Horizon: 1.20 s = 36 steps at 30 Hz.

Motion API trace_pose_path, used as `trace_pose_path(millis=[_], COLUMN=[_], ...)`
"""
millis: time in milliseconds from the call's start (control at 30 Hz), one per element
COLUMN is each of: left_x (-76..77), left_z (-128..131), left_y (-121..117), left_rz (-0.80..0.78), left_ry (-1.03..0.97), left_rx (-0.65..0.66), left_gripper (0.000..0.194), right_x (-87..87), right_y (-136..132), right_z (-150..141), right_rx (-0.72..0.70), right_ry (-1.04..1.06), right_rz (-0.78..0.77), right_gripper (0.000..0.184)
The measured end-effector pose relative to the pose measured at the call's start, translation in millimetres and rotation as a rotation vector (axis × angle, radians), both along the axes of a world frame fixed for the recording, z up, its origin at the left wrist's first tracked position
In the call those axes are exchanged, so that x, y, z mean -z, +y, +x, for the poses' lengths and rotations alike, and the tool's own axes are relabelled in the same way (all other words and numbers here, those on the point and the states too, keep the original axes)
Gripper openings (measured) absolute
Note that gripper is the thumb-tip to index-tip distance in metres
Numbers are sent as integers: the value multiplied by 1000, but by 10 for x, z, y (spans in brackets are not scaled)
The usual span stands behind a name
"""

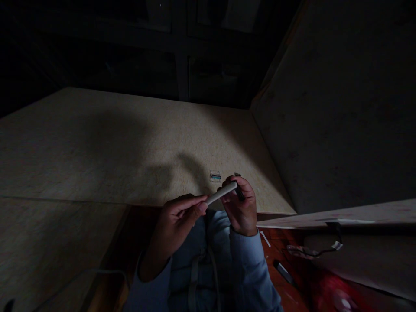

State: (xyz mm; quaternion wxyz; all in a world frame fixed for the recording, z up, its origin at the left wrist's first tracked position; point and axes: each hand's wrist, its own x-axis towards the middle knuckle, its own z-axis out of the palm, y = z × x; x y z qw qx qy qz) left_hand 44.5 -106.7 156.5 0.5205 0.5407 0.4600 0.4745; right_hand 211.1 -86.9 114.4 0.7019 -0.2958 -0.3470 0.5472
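Observation:
My left hand [178, 216] pinches one end of a thin white rod [222, 193], like a stylus or pen, with fingers closed round it. My right hand [242, 207] is closed too, touching the rod's other end and gripping a small dark piece [239, 192] between its fingers. Both hands hover over the near edge of a pale speckled board [136, 147]. A tiny clear part with a blue strip [215, 175] lies on the board just beyond the hands.
The scene is very dark. A second pale panel [341, 108] rises on the right. Another board [48, 242] lies at lower left. On the reddish floor at lower right are a dark stick [283, 271], a white strip [265, 238] and a thin cable [320, 250].

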Motion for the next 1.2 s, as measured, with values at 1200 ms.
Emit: trace_pose_path(millis=[1200], left_x=[115], left_z=[129], left_y=[14], left_rz=[-111], left_ry=[-74], left_rx=[36], left_gripper=[45], right_x=[-40], right_y=[1], right_z=[-84], right_rx=[-59], right_ry=[201], right_rz=[-105], right_gripper=[50])
